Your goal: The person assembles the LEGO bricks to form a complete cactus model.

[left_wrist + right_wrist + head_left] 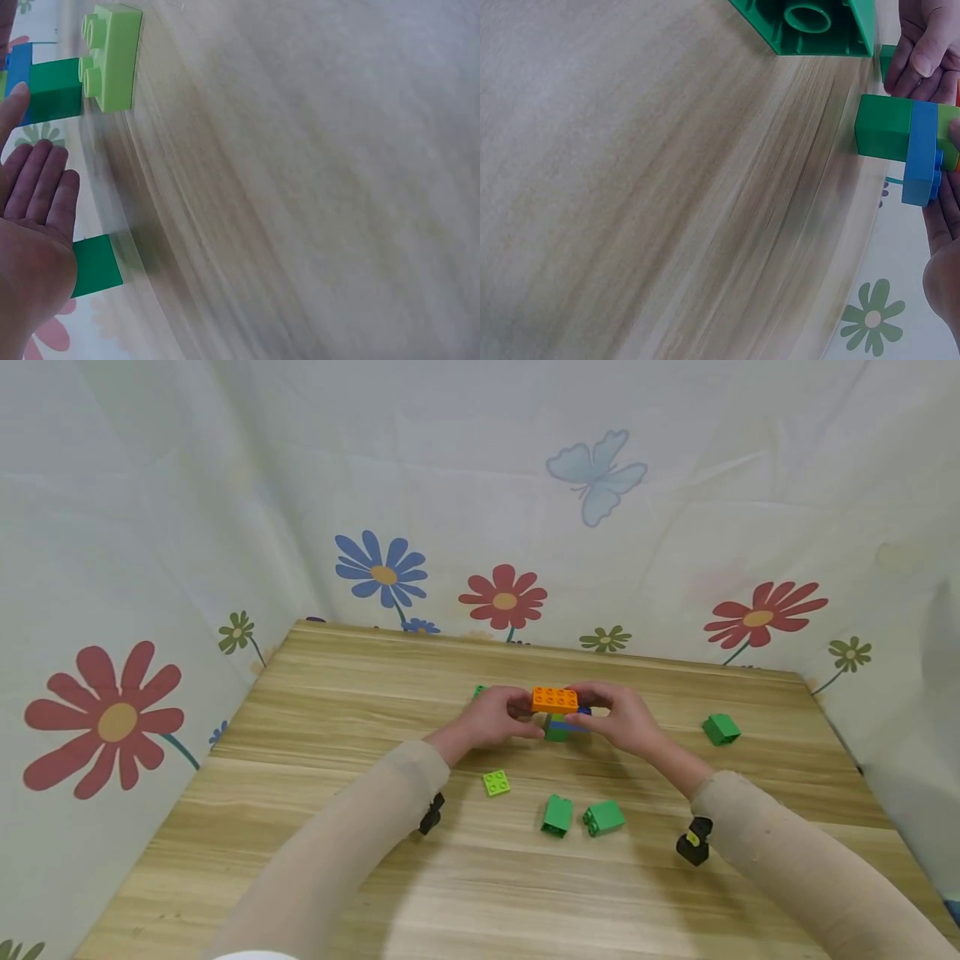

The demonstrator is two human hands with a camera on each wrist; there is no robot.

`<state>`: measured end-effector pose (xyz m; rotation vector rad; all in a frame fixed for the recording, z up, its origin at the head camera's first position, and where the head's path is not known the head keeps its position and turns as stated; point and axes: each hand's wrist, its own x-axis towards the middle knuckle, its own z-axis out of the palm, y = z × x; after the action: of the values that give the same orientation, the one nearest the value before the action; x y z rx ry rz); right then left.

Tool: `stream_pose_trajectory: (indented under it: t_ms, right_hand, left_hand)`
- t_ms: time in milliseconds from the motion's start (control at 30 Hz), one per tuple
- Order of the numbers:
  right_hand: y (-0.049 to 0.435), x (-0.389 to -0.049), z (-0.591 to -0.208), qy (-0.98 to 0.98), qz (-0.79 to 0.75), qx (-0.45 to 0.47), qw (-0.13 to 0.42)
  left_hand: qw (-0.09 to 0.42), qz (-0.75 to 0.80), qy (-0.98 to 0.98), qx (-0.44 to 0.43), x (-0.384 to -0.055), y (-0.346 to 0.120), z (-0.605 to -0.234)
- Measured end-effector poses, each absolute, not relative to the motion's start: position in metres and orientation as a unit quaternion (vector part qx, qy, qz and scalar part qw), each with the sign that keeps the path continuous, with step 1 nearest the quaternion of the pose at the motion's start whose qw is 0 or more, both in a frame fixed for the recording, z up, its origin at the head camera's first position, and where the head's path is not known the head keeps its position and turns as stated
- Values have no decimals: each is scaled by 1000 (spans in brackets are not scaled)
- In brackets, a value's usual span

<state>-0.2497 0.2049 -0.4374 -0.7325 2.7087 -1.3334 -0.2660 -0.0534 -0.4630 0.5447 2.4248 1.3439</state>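
Observation:
An orange brick (555, 699) with studs on top caps a stack of toy bricks. Below it come a lime brick (948, 135), a blue brick (921, 154) that juts out to one side, and a green brick (883, 126) at the bottom. My right hand (621, 718) holds the stack near its top, thumb in front and fingers behind. From the left, my left hand (495, 717) reaches around the stack with its fingers (46, 176) straight and thumb apart from them. In the left wrist view its thumb tip overlaps the blue brick.
A flat lime brick (496, 783) lies nearer on the wooden table (337, 710). Two green bricks, one (557, 816) beside another (604, 817), lie in front. Another green brick (722, 729) is at right, and one (97, 266) is partly hidden behind my left hand. Flowered cloth (450, 468) hangs behind.

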Motion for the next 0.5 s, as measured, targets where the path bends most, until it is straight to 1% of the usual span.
stream_pose_trajectory:
  t_ms: [233, 500]
  right_hand:
    - [206, -250, -438, 872, -428, -238, 14]
    - [206, -250, -437, 875, -423, -233, 12]
  left_hand:
    - [161, 450, 856, 198, -265, -60, -456]
    - [145, 438, 862, 209, -266, -88, -440]
